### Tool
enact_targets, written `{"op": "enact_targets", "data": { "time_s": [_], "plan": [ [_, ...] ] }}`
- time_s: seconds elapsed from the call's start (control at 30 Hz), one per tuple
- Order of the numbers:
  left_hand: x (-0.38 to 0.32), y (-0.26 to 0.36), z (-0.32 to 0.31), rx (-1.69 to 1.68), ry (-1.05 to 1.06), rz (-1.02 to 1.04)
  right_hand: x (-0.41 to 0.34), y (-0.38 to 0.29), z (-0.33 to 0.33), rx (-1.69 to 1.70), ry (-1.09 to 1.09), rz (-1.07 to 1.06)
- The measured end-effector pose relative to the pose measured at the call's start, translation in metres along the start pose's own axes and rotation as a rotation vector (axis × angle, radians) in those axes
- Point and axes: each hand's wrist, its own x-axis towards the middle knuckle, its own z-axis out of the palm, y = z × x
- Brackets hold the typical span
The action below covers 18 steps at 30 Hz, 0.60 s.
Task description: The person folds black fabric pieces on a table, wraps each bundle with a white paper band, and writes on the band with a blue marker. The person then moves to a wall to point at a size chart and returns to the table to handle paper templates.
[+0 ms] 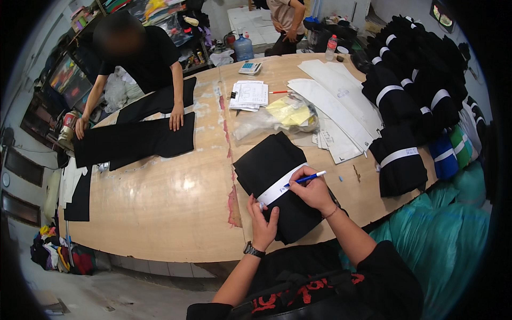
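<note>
A folded bundle of black fabric [266, 158] lies on the table before me, with a white paper band [294, 175] around it. My right hand [314, 190] grips a blue marker [308, 178] with a white end, its tip on the band beside some blue handwriting. Against the near left side of the bundle rests my left hand [264, 224], fingers spread around a small pale cap [261, 206] that looks held between them. The left fingertips reach the band's lower end.
Several banded black bundles [400, 160] are piled at right, above green plastic sacks [436, 228]. White paper patterns [336, 104], a clear plastic bag [260, 126], clipped papers [250, 95] and a calculator [251, 68] lie farther back. Across the table, a person's hands touch black fabric pieces [136, 140].
</note>
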Motion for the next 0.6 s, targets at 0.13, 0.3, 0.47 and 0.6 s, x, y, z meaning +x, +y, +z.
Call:
{"op": "enact_targets", "data": {
  "time_s": [0.13,0.3,0.47,0.6],
  "plan": [
    [-0.0009,0.0002,-0.0002,0.006,0.0,0.022,-0.0005,-0.0002,-0.0008,-0.068,0.009,-0.041],
    [-0.001,-0.002,-0.0003,-0.025,-0.021,-0.015,0.0005,0.0045,0.0011,-0.025,0.036,-0.051],
    [-0.0022,-0.0053,-0.0003,-0.041,-0.022,-0.028,-0.0001,0.0055,0.0008,-0.071,0.057,-0.113],
    [-0.0028,-0.0069,-0.0008,-0.047,-0.03,-0.032,0.0021,0.0009,-0.0074,0.153,0.074,-0.067]
  ]
}}
